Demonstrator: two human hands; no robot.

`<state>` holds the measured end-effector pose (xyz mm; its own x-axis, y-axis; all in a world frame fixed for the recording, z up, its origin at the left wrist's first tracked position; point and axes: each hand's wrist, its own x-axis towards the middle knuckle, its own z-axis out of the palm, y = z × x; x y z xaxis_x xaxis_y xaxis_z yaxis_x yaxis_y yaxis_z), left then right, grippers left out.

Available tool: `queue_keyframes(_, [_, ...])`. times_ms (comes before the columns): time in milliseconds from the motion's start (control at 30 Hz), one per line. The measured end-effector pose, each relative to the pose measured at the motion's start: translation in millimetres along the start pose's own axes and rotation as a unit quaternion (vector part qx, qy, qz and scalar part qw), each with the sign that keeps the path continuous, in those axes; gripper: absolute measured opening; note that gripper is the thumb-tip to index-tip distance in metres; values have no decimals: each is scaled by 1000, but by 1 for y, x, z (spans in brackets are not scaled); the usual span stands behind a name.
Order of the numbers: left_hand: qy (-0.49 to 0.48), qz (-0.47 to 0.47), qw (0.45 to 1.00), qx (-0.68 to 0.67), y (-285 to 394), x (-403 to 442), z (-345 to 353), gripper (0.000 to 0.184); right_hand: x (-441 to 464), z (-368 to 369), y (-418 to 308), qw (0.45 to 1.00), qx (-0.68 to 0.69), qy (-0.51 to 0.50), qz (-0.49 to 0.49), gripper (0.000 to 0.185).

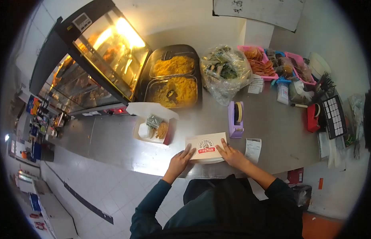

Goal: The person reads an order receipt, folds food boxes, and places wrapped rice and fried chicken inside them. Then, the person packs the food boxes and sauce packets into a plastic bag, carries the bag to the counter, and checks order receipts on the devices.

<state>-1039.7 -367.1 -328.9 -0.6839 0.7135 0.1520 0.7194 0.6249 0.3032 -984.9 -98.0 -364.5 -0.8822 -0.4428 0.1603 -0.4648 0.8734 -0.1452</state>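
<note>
A closed white box [205, 146] with a red and black chicken logo lies near the front edge of the steel counter. My left hand [180, 159] rests on its left side, fingers stretched over the lid. On the right side, my right hand [230, 154] touches the lid with its fingers apart. To the left stands an open box [169, 137] holding a white wrapped portion, a green packet and a fried piece. A purple tape dispenser [236, 129] is just behind my right hand, and a printed receipt [253, 149] lies to the right.
A lit glass food warmer [102, 59] stands at the back left, beside trays of yellow food [173, 85]. Behind are a plastic bag of greens [225, 71] and pink baskets [273, 77]. A red dispenser [313, 118] and black keypad [334, 116] stand at right.
</note>
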Motion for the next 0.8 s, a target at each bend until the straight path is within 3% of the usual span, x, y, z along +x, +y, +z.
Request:
queue_keyframes(67, [6,-6,998,-62,1,-5,7,56,-2,-8,-9,998,54,20,22,66])
queue_keyframes(100, [47,-27,984,-171,-6,-12,25,51,-2,-18,-13,999,33,24,12,65])
queue_keyframes(167, [-24,-100,991,-82,7,-7,16,48,-3,-41,-23,1000,-9,28,-8,65])
queue_keyframes(233, [-46,-151,987,25,27,18,-1,46,2,-20,-19,994,36,86,-50,53])
queue_keyframes(267, [-6,-165,985,41,37,35,1,45,4,4,-15,990,44,115,-71,49])
queue_keyframes(333, [109,-59,990,-68,39,81,26,43,6,16,-21,975,47,200,-79,37])
queue_keyframes(400, [87,-88,910,-396,62,136,44,33,11,24,-24,976,61,201,-56,35])
queue_keyframes(433, [-5,-168,814,-557,72,162,51,32,14,31,-24,976,69,201,-46,33])
queue_keyframes(467, [-96,-239,676,-690,80,179,57,31,14,36,-23,980,79,178,-45,33])
queue_keyframes(567, [-166,-269,625,-713,85,202,69,33,20,40,-24,978,69,190,-53,34])
queue_keyframes(667, [-67,-234,644,-725,94,179,86,26,27,35,-35,953,182,241,11,35])
queue_keyframes(700, [-32,-220,647,-730,95,172,95,24,29,37,-34,961,165,224,-4,35])
queue_keyframes(733, [4,-208,779,-591,95,170,97,24,29,39,-34,967,149,205,-18,35])
queue_keyframes(800, [57,-226,876,-422,100,167,105,21,29,45,-34,973,100,207,-31,31])
